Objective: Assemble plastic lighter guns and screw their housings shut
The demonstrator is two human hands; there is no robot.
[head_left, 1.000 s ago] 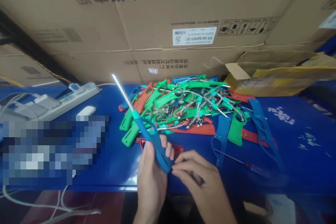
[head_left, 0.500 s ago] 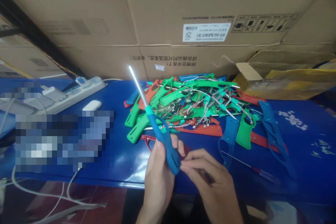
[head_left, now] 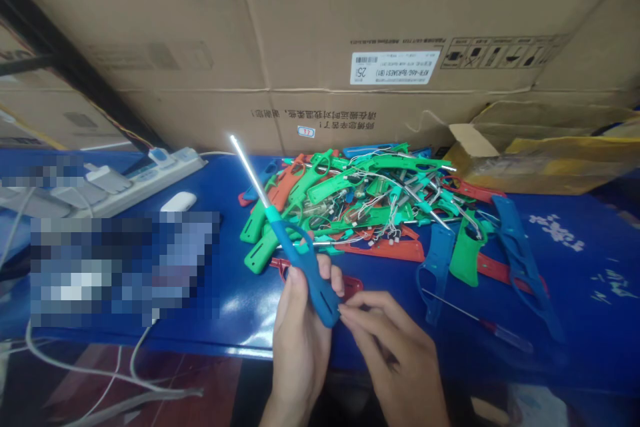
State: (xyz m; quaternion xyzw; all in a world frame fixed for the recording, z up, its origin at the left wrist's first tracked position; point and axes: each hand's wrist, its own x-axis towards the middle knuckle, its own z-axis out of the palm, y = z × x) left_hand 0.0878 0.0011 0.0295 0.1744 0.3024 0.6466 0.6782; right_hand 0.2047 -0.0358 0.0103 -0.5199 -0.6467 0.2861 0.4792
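Note:
My left hand (head_left: 301, 327) is closed around the handle of a blue gas lighter (head_left: 315, 280), whose long metal tube slants up to the left. My right hand (head_left: 395, 340) is pinched, with thumb and fingertips at the lower right end of that handle. Whatever lies between these fingertips is too small or hidden to make out. Behind the lighter lies a dark red lighter shell (head_left: 353, 288), partly covered by my left fingers. Beyond it is a heap of green, orange and blue lighter shells (head_left: 320, 190) with metal tubes and white wires.
A screwdriver (head_left: 500, 333) lies on the blue table (head_left: 235, 310) at the right, near loose blue shells (head_left: 523, 260). A power strip (head_left: 173, 177) with plugs and a white case (head_left: 179, 202) are at the left. A large cardboard box (head_left: 295, 47) stands behind, an opened carton (head_left: 550, 160) back right.
The blue lighter has tilted further left, and its tip is now lower and more to the left. My right fingertips stay at the handle's end. The camera view has shifted slightly.

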